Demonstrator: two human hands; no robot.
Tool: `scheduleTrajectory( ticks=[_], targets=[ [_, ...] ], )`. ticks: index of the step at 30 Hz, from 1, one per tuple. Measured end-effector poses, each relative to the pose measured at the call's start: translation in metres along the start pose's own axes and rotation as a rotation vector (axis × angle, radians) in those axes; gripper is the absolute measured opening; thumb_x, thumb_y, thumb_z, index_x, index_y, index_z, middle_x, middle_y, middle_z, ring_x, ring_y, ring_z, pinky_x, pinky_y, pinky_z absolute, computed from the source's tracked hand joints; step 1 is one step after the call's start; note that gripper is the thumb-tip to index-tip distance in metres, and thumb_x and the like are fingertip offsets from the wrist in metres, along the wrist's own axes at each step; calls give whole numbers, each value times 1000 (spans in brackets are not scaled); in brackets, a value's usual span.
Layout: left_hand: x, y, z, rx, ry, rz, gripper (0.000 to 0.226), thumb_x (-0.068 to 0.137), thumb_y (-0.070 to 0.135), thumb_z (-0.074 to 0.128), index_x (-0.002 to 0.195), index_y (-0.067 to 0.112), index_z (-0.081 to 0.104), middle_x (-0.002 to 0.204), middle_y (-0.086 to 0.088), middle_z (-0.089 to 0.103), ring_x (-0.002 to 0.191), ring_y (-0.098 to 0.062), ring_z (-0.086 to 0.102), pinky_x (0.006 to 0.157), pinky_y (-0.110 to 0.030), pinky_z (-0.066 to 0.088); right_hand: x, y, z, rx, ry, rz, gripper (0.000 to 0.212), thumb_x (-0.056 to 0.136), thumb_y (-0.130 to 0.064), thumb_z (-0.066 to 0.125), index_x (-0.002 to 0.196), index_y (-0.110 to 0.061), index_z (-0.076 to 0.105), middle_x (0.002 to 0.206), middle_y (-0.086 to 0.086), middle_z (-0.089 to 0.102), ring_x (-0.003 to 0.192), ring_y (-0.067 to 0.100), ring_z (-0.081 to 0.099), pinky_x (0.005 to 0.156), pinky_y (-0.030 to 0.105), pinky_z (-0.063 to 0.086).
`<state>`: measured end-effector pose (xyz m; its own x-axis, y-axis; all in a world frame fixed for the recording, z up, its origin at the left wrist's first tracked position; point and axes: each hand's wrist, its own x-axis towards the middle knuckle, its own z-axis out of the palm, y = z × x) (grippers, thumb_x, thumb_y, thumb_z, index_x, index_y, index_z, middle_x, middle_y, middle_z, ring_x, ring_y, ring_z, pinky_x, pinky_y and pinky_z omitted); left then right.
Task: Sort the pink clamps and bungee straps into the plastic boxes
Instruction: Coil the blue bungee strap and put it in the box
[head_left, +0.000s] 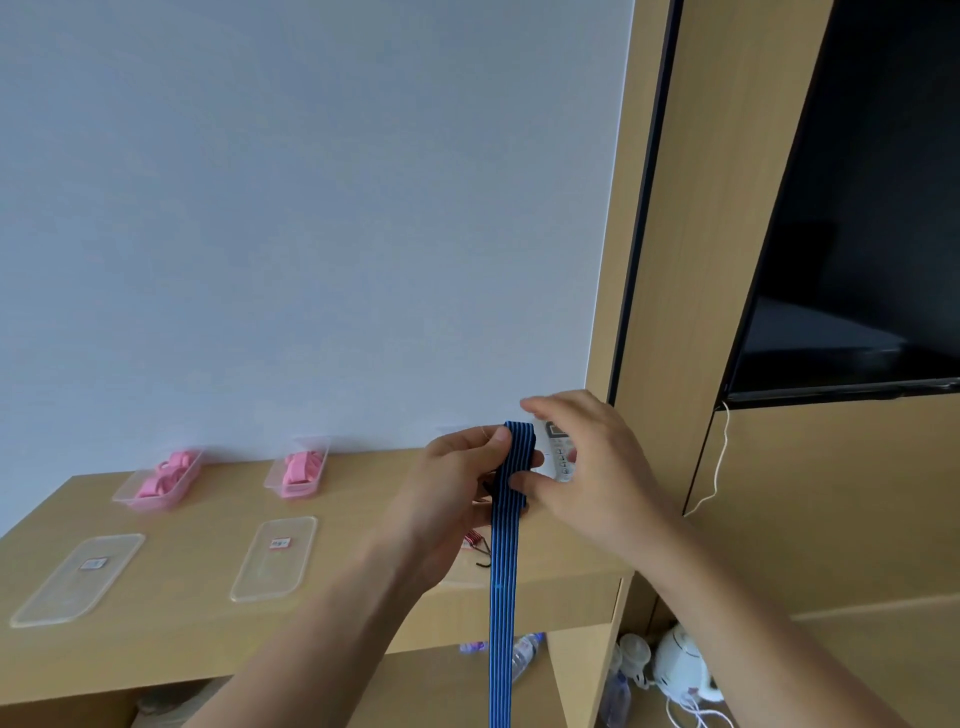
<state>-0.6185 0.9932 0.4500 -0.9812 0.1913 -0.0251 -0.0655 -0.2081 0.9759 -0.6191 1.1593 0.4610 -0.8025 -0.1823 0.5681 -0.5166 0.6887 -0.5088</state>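
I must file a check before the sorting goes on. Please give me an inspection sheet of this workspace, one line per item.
Surface: light wooden desk top against a pale wall.
Job's things: two clear plastic boxes holding pink clamps, left box and right box; blue and black striped bungee strap folded at the top, its tail hanging below the desk edge.
Clutter: two clear flat lids with small labels; white remote control; small red coiled item.
Grippers: left hand pinches the strap's fold; right hand touches it with open fingers.
Cables: white cord on the wooden panel.
Surroundings: dark screen; plastic bottles under the desk.
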Motion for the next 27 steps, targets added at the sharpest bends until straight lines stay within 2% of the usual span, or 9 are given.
scheduleTrajectory(
  ticks=[3,11,16,20,23,25,27],
  targets=[
    [0,-4,1,-43,7,-21,32,107,25,54,113,3,76,105,-17,76,92,-34,63,100,-71,49,4,0,-1,37,-107,22,41,76,-28,83,114,-30,69,108,-16,63,109,10,54,90,27,45],
    [-2,-10,3,-142,-43,-62,35,107,26,52,121,1,72,107,-15,73,101,-31,64,109,-65,46,1,-4,-4,111,-9,39,36,70,-14,85,100,-29,72,92,-28,65,98,4,59,87,32,49],
    [-4,-12,5,-141,-50,-63,40,107,33,50,124,7,75,112,-18,69,107,-35,64,109,-61,48,-1,-4,-5,119,44,22,35,69,-15,85,98,-29,73,92,-18,72,93,5,63,85,36,51],
    [-7,-13,6,-126,-25,-49,40,107,36,50,122,9,76,112,-14,75,111,-35,67,109,-55,50,-3,-5,-4,118,77,5,36,69,-14,87,100,-27,74,92,-16,73,91,7,65,83,35,52],
    [-8,-17,7,-106,-15,-69,41,107,38,50,122,10,76,118,-23,74,117,-45,67,110,-55,49,-4,-5,-5,104,137,-2,37,68,-12,88,100,-26,74,92,-14,73,88,6,64,82,32,52],
    [-8,-20,8,-80,-18,-77,43,107,39,49,121,8,75,120,-26,73,114,-46,68,110,-55,49,-3,-4,-5,93,175,3,37,69,-13,88,101,-26,74,91,-13,73,87,8,65,79,32,53],
    [-8,-22,8,-43,-18,-80,44,107,42,49,119,8,75,116,-23,75,102,-39,72,104,-49,55,-4,-1,-4,75,190,-1,38,69,-14,88,102,-26,74,92,-11,73,86,9,64,77,33,53]
  ],
)
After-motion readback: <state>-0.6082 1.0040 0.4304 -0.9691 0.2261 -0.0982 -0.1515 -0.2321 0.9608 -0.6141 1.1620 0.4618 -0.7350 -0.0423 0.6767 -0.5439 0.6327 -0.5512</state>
